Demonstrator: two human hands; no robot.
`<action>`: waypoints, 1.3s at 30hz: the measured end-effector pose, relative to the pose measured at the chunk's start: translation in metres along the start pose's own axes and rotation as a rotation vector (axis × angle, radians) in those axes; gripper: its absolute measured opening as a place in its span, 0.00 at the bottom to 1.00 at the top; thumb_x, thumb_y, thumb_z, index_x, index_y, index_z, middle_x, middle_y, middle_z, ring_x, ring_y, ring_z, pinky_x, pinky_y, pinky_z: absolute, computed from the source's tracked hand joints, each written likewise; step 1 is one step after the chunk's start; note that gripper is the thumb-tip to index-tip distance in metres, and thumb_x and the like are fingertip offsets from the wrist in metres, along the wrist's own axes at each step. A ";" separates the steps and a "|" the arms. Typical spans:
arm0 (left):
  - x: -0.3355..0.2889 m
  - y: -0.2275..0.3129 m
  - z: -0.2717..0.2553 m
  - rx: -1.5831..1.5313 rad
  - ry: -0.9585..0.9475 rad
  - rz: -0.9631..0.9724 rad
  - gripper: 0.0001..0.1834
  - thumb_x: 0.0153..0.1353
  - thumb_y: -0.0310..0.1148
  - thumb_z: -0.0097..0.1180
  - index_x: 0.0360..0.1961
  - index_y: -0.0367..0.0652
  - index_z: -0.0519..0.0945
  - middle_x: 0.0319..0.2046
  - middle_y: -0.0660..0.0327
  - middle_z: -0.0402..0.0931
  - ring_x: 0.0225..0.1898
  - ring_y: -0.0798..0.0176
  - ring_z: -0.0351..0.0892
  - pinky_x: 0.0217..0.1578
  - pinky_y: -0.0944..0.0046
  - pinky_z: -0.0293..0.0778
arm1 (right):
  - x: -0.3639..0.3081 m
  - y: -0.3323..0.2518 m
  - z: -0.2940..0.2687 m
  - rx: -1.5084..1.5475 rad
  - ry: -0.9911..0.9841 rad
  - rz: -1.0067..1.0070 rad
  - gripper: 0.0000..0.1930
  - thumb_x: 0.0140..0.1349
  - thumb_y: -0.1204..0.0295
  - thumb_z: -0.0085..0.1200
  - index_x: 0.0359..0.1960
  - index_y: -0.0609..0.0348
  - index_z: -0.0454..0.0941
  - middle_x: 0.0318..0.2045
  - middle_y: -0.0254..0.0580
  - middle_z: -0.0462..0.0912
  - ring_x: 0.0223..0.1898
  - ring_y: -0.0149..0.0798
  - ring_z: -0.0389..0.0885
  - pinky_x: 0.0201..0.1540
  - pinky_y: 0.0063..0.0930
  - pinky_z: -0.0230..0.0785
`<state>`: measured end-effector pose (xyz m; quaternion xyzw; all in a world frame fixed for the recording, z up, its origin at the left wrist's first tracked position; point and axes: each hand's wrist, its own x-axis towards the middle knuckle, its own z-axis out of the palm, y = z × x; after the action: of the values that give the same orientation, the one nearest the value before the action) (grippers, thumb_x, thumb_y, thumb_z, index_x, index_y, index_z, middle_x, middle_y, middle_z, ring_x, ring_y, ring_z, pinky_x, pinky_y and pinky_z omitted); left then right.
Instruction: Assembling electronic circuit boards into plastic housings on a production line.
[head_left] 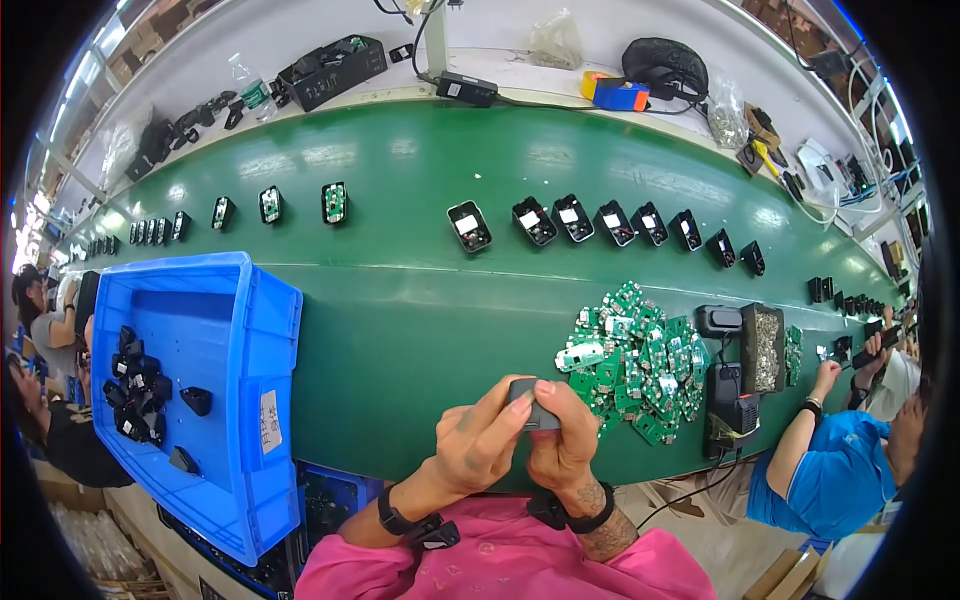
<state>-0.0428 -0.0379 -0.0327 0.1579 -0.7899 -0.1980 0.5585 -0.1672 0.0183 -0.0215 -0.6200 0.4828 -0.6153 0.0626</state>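
Close in front of me, a small dark grey plastic casing [537, 414] is held up between both hands. My left hand [468, 450] is closed on its left side and my right hand [568, 445] on its right, with the thumbs pressed on it. Fingers cover much of it, so its inside is hidden. Just beyond my right hand lies a heap of green circuit boards [650, 365]. Farther off, a row of black open casings [616, 224] with white labels and wires stands on the green table [400, 350]. To the left, more casings [334, 203] hold green boards.
A blue bin [273, 350] with several black casings [197, 401] stands at left. Right of the boards are a soldering station [733, 410] and a tray of metallic bits [763, 350]. People sit at both sides, one in a blue shirt [830, 470]. A black box [335, 75] sits on the back shelf.
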 end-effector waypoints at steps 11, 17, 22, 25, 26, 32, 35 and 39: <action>0.026 -0.038 -0.020 -1.178 -0.048 -1.528 0.11 0.73 0.35 0.40 0.46 0.38 0.68 0.32 0.46 0.81 0.20 0.58 0.82 0.19 0.65 0.78 | 0.007 -0.003 -0.024 0.508 -0.261 0.812 0.33 0.67 0.75 0.50 0.73 0.63 0.53 0.31 0.39 0.81 0.27 0.24 0.74 0.30 0.17 0.68; 0.024 -0.048 -0.024 -1.405 -0.050 -1.589 0.11 0.72 0.34 0.40 0.44 0.38 0.70 0.33 0.47 0.81 0.24 0.55 0.83 0.22 0.62 0.81 | 0.009 -0.009 -0.019 0.422 -0.298 0.762 0.35 0.64 0.78 0.54 0.72 0.64 0.55 0.30 0.39 0.80 0.28 0.25 0.75 0.30 0.18 0.69; 0.029 -0.030 -0.020 -0.806 -0.140 -1.294 0.11 0.72 0.31 0.44 0.49 0.34 0.70 0.32 0.50 0.81 0.23 0.62 0.82 0.24 0.66 0.77 | 0.013 -0.006 -0.015 0.343 -0.324 0.687 0.37 0.61 0.78 0.57 0.72 0.64 0.55 0.29 0.38 0.80 0.28 0.24 0.76 0.31 0.18 0.70; 0.032 -0.017 -0.015 -0.338 -0.136 -0.913 0.14 0.69 0.26 0.49 0.54 0.33 0.69 0.29 0.54 0.80 0.22 0.69 0.77 0.25 0.68 0.73 | 0.017 -0.007 -0.011 0.297 -0.323 0.802 0.39 0.61 0.80 0.58 0.73 0.65 0.54 0.31 0.37 0.81 0.29 0.23 0.76 0.31 0.18 0.71; 0.035 -0.015 -0.016 -0.328 -0.159 -0.881 0.14 0.69 0.25 0.49 0.54 0.33 0.70 0.28 0.54 0.80 0.22 0.69 0.77 0.24 0.68 0.73 | 0.016 -0.006 -0.009 0.308 -0.298 0.845 0.36 0.61 0.81 0.58 0.71 0.66 0.57 0.33 0.36 0.81 0.30 0.23 0.77 0.32 0.18 0.71; 0.037 -0.015 -0.016 -0.289 -0.279 -0.891 0.14 0.69 0.25 0.49 0.54 0.33 0.71 0.28 0.56 0.80 0.20 0.71 0.76 0.23 0.69 0.72 | 0.002 0.020 -0.002 0.252 -0.259 0.840 0.24 0.62 0.82 0.59 0.61 0.70 0.71 0.38 0.35 0.82 0.32 0.23 0.78 0.31 0.17 0.71; 0.045 -0.028 -0.019 -0.258 -0.339 -0.903 0.14 0.70 0.28 0.49 0.54 0.34 0.72 0.28 0.58 0.80 0.21 0.72 0.77 0.21 0.71 0.73 | 0.013 0.009 0.005 0.291 -0.184 0.913 0.25 0.60 0.80 0.61 0.60 0.71 0.71 0.35 0.33 0.81 0.30 0.21 0.77 0.30 0.17 0.71; 0.070 -0.100 -0.021 0.050 -0.226 -0.768 0.11 0.69 0.28 0.47 0.51 0.38 0.74 0.24 0.54 0.79 0.19 0.62 0.82 0.19 0.63 0.75 | 0.022 0.001 0.000 0.252 -0.310 0.911 0.29 0.58 0.76 0.66 0.61 0.68 0.71 0.29 0.35 0.79 0.29 0.22 0.75 0.32 0.17 0.70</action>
<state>-0.0427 -0.1606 -0.0178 0.4324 -0.7344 -0.3894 0.3493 -0.1722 0.0029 -0.0065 -0.4179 0.6115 -0.4795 0.4706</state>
